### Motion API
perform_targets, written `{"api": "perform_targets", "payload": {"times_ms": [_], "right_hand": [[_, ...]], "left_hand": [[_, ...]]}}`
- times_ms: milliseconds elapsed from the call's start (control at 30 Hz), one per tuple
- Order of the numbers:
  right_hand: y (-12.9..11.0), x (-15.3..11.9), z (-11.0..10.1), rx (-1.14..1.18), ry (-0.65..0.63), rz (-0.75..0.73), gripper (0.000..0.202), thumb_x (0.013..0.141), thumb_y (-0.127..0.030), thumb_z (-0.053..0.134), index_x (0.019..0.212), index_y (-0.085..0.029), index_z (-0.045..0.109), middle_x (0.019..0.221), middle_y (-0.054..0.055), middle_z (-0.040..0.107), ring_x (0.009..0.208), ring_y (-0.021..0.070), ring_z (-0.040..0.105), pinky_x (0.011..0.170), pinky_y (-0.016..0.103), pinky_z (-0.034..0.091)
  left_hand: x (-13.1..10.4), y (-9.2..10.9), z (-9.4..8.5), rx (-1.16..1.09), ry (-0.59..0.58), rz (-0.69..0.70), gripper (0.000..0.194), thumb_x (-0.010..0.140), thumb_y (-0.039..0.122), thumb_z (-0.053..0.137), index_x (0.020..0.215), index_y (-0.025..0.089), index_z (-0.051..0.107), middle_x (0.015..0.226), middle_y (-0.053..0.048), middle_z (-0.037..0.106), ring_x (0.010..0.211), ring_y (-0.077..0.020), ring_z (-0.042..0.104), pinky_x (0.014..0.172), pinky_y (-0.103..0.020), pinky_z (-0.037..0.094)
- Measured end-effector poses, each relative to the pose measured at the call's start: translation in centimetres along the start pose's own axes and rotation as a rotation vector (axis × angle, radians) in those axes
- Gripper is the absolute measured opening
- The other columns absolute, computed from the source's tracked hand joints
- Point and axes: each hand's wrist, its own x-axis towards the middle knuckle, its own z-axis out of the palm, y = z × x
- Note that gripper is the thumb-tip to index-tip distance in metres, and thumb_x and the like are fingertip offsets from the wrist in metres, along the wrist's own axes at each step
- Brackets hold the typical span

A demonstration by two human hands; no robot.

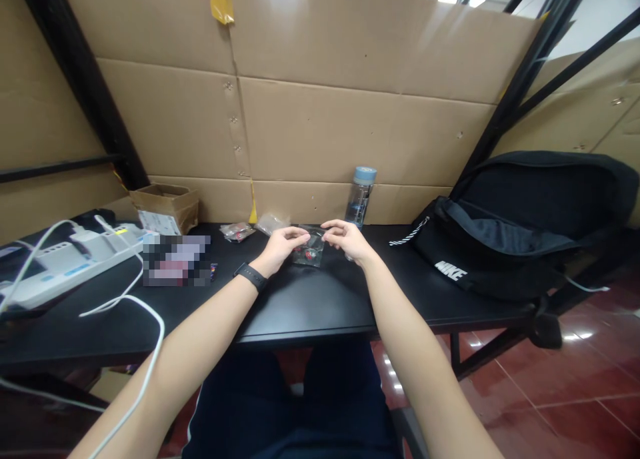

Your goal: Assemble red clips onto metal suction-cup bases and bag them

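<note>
A small clear plastic bag (313,253) with something red in it hangs between my hands above the black table. My left hand (284,245), with a dark band on its wrist, pinches the bag's upper left side between thumb and fingers. At the upper right corner, my right hand (347,240) pinches the bag with thumb and forefinger, its other fingers curled loosely. What exactly the red contents are is too small to tell. Behind my left hand lie a clear plastic bag (273,224) and a plastic packet with red bits (237,231).
A water bottle (361,195) with a blue lid stands behind my right hand. An open black backpack (500,225) fills the table's right side. To the left are a small cardboard box (167,205), a white power strip (75,262) and a white cable (161,329) crossing near my left forearm.
</note>
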Motion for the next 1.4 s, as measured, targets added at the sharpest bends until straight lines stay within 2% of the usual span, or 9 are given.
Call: {"api": "perform_targets", "payload": {"times_ms": [67, 233, 467, 633, 733, 900, 1100, 1267, 1400], "right_hand": [[0.2, 0.1, -0.2, 0.019, 0.010, -0.003, 0.041, 0.072, -0.030, 0.078, 0.110, -0.019, 0.070, 0.081, 0.001, 0.074, 0.062, 0.0119, 0.058, 0.052, 0.022, 0.039], [0.2, 0.1, -0.4, 0.007, 0.035, 0.013, 0.038, 0.072, -0.030, 0.077, 0.108, -0.020, 0.070, 0.080, 0.001, 0.071, 0.063, 0.0117, 0.057, 0.050, 0.021, 0.037], [0.1, 0.0, -1.2, -0.025, 0.075, 0.095, 0.030, 0.075, -0.027, 0.074, 0.103, -0.018, 0.071, 0.082, 0.003, 0.072, 0.063, 0.0111, 0.056, 0.048, 0.020, 0.034], [0.6, -0.1, -1.5, -0.118, -0.028, 0.124, 0.041, 0.073, -0.030, 0.081, 0.111, -0.018, 0.071, 0.085, 0.003, 0.074, 0.066, 0.0120, 0.059, 0.051, 0.021, 0.039], [1.3, 0.0, -1.3, -0.167, -0.096, 0.156, 0.039, 0.071, -0.026, 0.083, 0.107, -0.015, 0.073, 0.082, 0.004, 0.076, 0.068, 0.0135, 0.063, 0.058, 0.022, 0.045], [2.3, 0.4, -1.3, -0.166, -0.077, 0.129, 0.030, 0.068, -0.021, 0.083, 0.095, -0.015, 0.075, 0.074, 0.003, 0.076, 0.071, 0.0159, 0.069, 0.072, 0.027, 0.052], [2.5, 0.6, -1.8, -0.143, -0.047, 0.079, 0.029, 0.062, -0.024, 0.086, 0.088, -0.016, 0.078, 0.072, 0.003, 0.077, 0.071, 0.0182, 0.071, 0.075, 0.030, 0.054], [2.6, 0.7, -1.8, -0.188, -0.061, 0.031, 0.014, 0.065, -0.026, 0.083, 0.076, -0.018, 0.081, 0.076, 0.004, 0.078, 0.072, 0.0176, 0.069, 0.078, 0.031, 0.054], [3.1, 0.8, -2.1, -0.292, -0.121, 0.027, 0.014, 0.069, -0.025, 0.078, 0.080, -0.019, 0.084, 0.076, 0.004, 0.079, 0.071, 0.0182, 0.069, 0.076, 0.030, 0.053]], "left_hand": [[0.1, -0.1, -0.3, 0.022, -0.024, -0.001, 0.046, 0.064, 0.045, 0.091, 0.095, 0.014, 0.077, 0.094, -0.009, 0.077, 0.083, -0.0187, 0.069, 0.081, -0.034, 0.055], [0.0, -0.1, -0.8, 0.219, -0.172, -0.014, 0.046, 0.066, 0.040, 0.089, 0.103, 0.015, 0.078, 0.097, -0.009, 0.078, 0.089, -0.0201, 0.071, 0.090, -0.036, 0.054], [0.2, -0.3, -0.9, 0.297, -0.232, -0.005, 0.042, 0.068, 0.039, 0.087, 0.100, 0.014, 0.077, 0.097, -0.011, 0.079, 0.087, -0.0209, 0.072, 0.090, -0.037, 0.056], [0.4, -0.5, -1.1, 0.342, -0.229, 0.034, 0.040, 0.068, 0.039, 0.085, 0.097, 0.013, 0.077, 0.097, -0.011, 0.079, 0.084, -0.0197, 0.072, 0.088, -0.036, 0.056], [0.4, -0.6, -1.2, 0.323, -0.230, 0.045, 0.040, 0.069, 0.040, 0.085, 0.097, 0.014, 0.076, 0.097, -0.011, 0.079, 0.085, -0.0198, 0.072, 0.087, -0.036, 0.057], [0.6, -0.8, -1.3, 0.315, -0.204, 0.025, 0.040, 0.068, 0.039, 0.085, 0.098, 0.015, 0.077, 0.093, -0.010, 0.078, 0.081, -0.0203, 0.072, 0.083, -0.036, 0.056], [0.7, -0.5, -1.2, 0.364, -0.194, 0.076, 0.035, 0.070, 0.033, 0.081, 0.100, 0.016, 0.079, 0.075, -0.004, 0.075, 0.069, -0.0172, 0.067, 0.075, -0.032, 0.054], [0.5, -0.2, -1.2, 0.418, -0.214, 0.102, 0.021, 0.075, 0.031, 0.075, 0.090, 0.019, 0.083, 0.093, -0.008, 0.080, 0.087, -0.0225, 0.071, 0.087, -0.036, 0.054], [0.6, -0.4, -1.6, 0.501, -0.236, 0.125, 0.015, 0.075, 0.029, 0.073, 0.082, 0.021, 0.083, 0.090, -0.007, 0.079, 0.085, -0.0220, 0.071, 0.085, -0.034, 0.054]]}}
